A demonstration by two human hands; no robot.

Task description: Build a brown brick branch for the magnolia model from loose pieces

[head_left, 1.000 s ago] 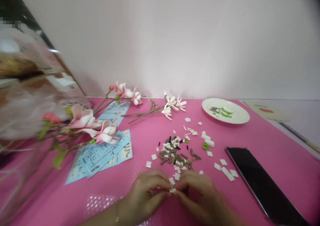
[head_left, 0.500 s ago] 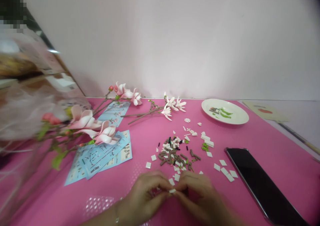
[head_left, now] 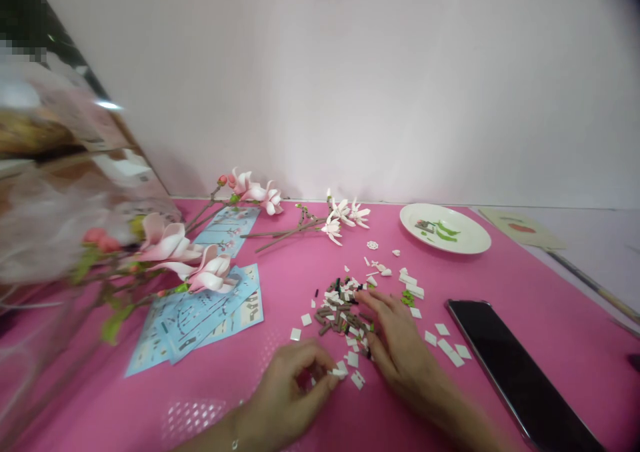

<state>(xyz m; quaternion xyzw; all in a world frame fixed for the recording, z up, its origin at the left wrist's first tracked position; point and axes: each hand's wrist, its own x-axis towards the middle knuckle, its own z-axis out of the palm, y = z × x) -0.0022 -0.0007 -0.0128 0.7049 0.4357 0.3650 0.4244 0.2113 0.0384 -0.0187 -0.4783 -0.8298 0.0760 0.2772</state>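
Note:
Between thumb and forefinger of my left hand (head_left: 295, 389) is a small white building piece (head_left: 339, 373), held low at the front of the table. My right hand (head_left: 397, 339) lies over the right side of a pile of loose building pieces (head_left: 343, 315), its fingers apart and their tips among the pieces. Brown, white, black and green bits make up the pile. Just beyond my left fingertips are square white tiles (head_left: 353, 359). Whether my right fingertips touch a particular piece cannot be made out.
Built magnolia branches (head_left: 173, 245) lie at left on blue instruction sheets (head_left: 200, 332). White-flowered stems (head_left: 341, 212) rest near the wall. A white plate (head_left: 470, 242) with green leaf pieces stands at back right. A black phone (head_left: 520, 365) lies at right, near several white tiles (head_left: 450, 352).
My right hand has left my left hand and moved forward and right to the pile, its fingers now apart. My left hand stays nearly in place, still pinching the white piece.

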